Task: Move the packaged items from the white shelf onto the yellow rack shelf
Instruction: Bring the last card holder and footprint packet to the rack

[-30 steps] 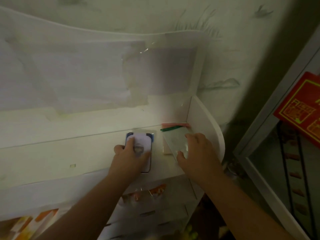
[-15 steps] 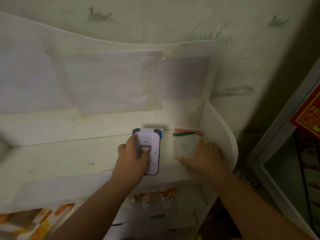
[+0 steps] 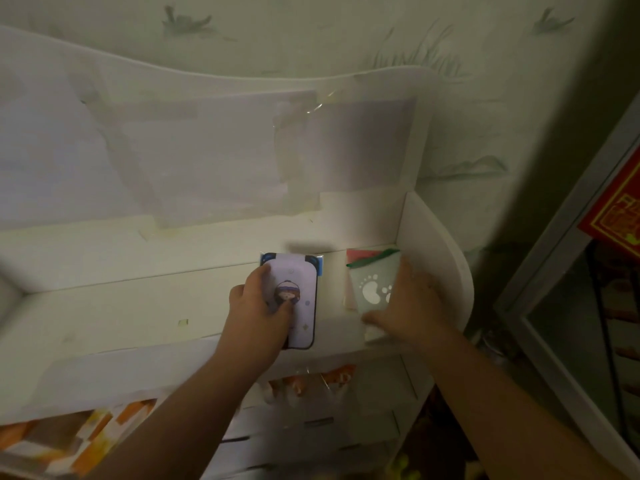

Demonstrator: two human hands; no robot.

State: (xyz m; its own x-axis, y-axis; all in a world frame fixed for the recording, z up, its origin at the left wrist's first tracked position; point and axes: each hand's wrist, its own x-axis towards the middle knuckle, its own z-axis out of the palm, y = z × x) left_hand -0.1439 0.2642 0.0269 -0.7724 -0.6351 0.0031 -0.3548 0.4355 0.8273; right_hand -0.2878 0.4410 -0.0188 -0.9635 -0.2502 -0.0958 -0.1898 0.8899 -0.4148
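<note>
On the white shelf (image 3: pixel 121 313) lie two packaged items side by side. The left one is a flat pack with a white card and a cartoon figure (image 3: pixel 298 299); my left hand (image 3: pixel 258 313) grips its left edge, thumb on the picture. The right one is a pale green pouch with a white footprint (image 3: pixel 372 289), lying on a pink and green pack near the shelf's right side wall. My right hand (image 3: pixel 412 303) holds the pouch at its right edge and lower corner. No yellow rack is in view.
The shelf's curved right side panel (image 3: pixel 440 271) stands close beside my right hand. Taped paper sheets (image 3: pixel 207 157) cover the back board. Lower shelves hold orange-patterned packs (image 3: pixel 311 382). A glass-fronted frame with a red sticker (image 3: pixel 620 216) stands at the right.
The view has shifted a little. My right hand has slid to the pouch's right edge, uncovering the footprint print. My left hand stays on the card pack.
</note>
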